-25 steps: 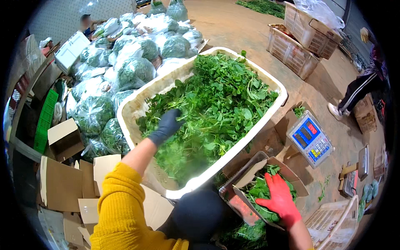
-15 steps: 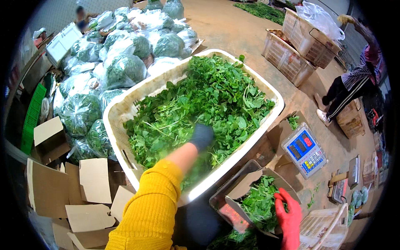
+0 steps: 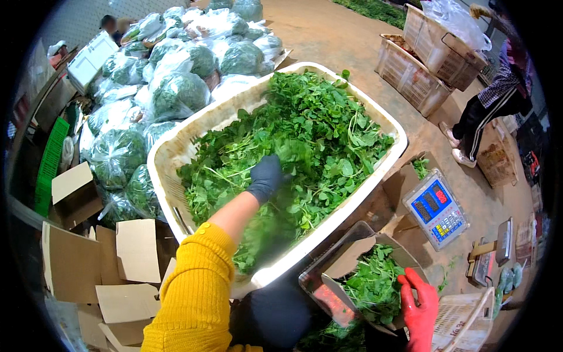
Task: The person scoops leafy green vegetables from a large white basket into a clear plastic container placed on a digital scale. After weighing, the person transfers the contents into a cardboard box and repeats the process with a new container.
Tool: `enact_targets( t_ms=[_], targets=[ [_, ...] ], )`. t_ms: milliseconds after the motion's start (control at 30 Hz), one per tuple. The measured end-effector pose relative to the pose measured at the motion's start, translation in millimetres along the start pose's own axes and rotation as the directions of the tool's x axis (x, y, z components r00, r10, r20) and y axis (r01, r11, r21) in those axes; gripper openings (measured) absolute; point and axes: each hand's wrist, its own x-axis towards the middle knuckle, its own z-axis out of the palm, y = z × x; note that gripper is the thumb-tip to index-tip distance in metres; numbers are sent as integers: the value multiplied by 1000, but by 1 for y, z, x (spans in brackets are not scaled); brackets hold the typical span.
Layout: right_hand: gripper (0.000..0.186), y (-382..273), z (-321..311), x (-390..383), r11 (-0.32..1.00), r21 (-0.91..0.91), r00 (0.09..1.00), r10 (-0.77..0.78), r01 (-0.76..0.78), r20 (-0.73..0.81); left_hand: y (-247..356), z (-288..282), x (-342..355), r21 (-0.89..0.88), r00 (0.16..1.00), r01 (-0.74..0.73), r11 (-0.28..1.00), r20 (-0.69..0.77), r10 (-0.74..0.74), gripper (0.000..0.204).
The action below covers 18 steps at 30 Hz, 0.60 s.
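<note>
A large cream plastic crate (image 3: 159,161) piled with loose leafy greens (image 3: 328,129) stands in front of me. My left hand (image 3: 267,177), in a dark glove under a yellow knit sleeve, is in the pile. Its fingers are closed round a blurred bunch of greens. On a scale platform at the lower right sits an open cardboard box (image 3: 347,258) with similar greens (image 3: 375,284) inside. My right hand (image 3: 419,302), in a red rubber glove, rests at the box's right edge against those greens. Its bent fingers are apart and grip nothing visible.
A scale display (image 3: 437,208) stands right of the crate. Open cardboard boxes (image 3: 136,249) crowd the lower left. Behind them lie bagged greens (image 3: 179,97). Stacked crates (image 3: 413,76) stand at the far right, near another person (image 3: 495,105). A pale crate (image 3: 463,320) is at the lower right.
My left hand has shifted slightly left and up within the pile, and greens beside it are stirred. My right hand stays by the box. The other person's posture has changed, bending forward more.
</note>
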Motion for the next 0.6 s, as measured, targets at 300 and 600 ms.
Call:
enact_targets(
  t_ms=[300, 600],
  targets=[
    [30, 7, -1, -5, 998, -65, 999, 18, -15, 39, -38, -7, 22, -12, 962, -153, 988, 225, 152, 31],
    [30, 1, -9, -7, 996, -19, 996, 88, -87, 10, -134, -41, 5, -412, 810, -504, 759, 79, 581, 26]
  ],
)
